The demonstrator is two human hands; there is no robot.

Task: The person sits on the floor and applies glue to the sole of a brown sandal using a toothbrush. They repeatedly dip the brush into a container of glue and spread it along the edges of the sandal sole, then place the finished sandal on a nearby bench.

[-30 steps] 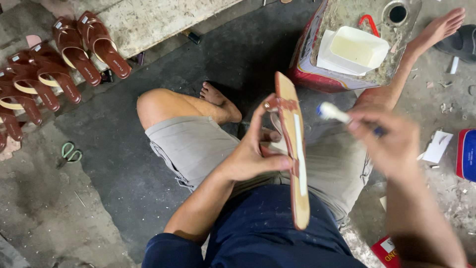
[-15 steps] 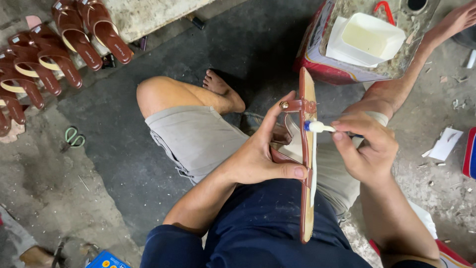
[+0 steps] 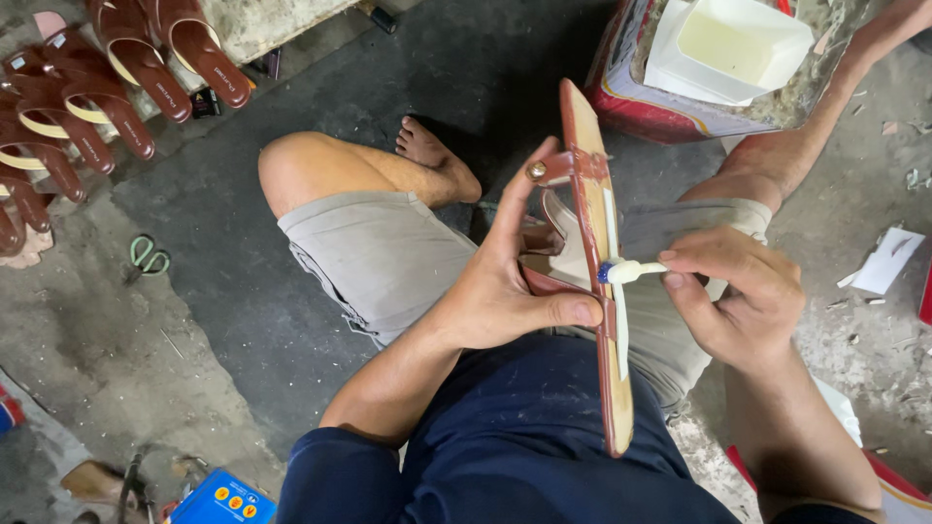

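Observation:
My left hand [image 3: 505, 281] grips a brown sandal [image 3: 604, 291] held on edge over my lap, thumb across the sole's rim and fingers under the strap. A strip of white glue runs along the sole edge. My right hand [image 3: 738, 301] pinches a small glue brush [image 3: 631, 272] with a white handle, its tip touching the sandal's edge near the middle. I sit on the floor with legs folded, in grey shorts.
A white tub of pale glue [image 3: 733, 44] sits on a red container [image 3: 631, 82] at the upper right. Several finished brown sandals [image 3: 107, 92] lie in a row at the upper left. Green-handled scissors [image 3: 146, 255] rest on the concrete floor. A blue box [image 3: 223, 500] lies at the bottom left.
My right hand brought the brush from the air onto the sandal's edge and moved it down along the sole. The left hand kept its hold on the sandal.

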